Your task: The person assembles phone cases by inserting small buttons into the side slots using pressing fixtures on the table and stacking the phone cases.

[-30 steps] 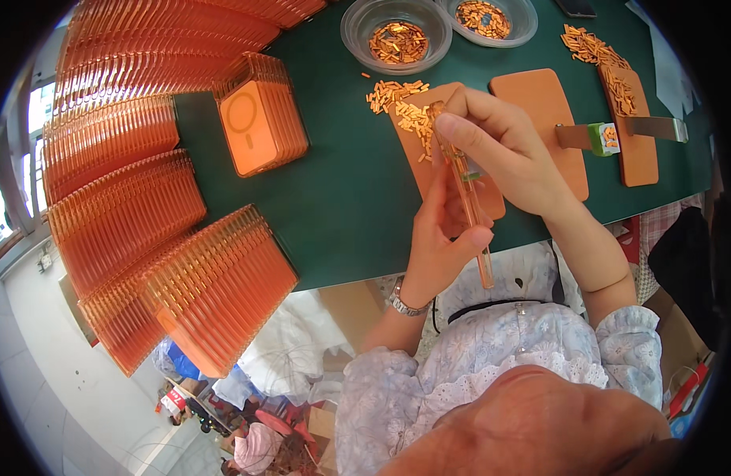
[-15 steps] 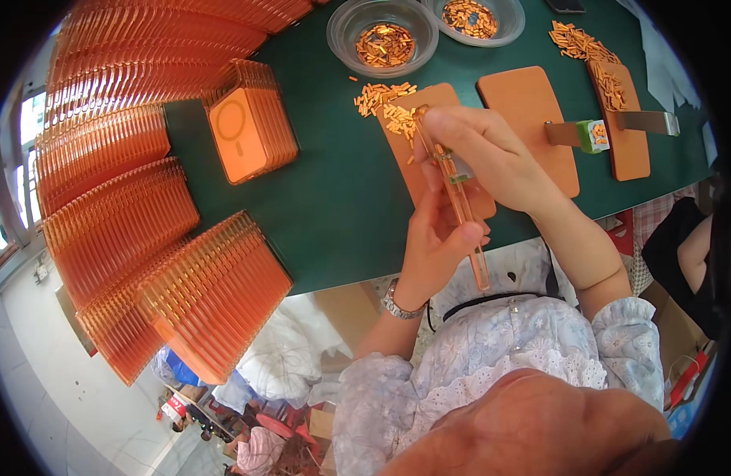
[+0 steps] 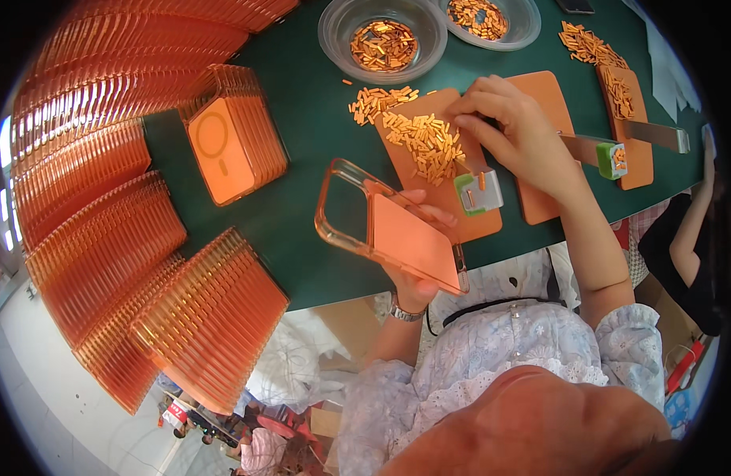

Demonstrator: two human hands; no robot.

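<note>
A clear orange-tinted phone case [image 3: 413, 246] is tilted in my left hand [image 3: 414, 288], its flat orange panel and the large opening at its upper end facing up. My left fingers show behind its far edge, closed round it. My right hand [image 3: 512, 131] hovers over the upper right part of an orange board [image 3: 470, 228]. Its fingers are curled, thumb and forefinger close together; whether a small piece is between them is hidden. Beside them on the board lies a heap of small gold pieces [image 3: 429, 147]. A green and white block [image 3: 478, 194] holding a few pieces sits at the board's near end.
Rows of orange phone cases [image 3: 104, 222] line the left, with a smaller stack [image 3: 231, 151] beside them. Two plastic bowls [image 3: 381, 40] of gold pieces stand at the back. More orange boards [image 3: 548, 95], one with a metal strip [image 3: 659, 135], lie right. Another person's arm [image 3: 690, 230] is far right.
The phone case has swung from nearly edge-on to showing its broad face, and moved left. My right hand has let go of it and moved up and right to the gold pieces.
</note>
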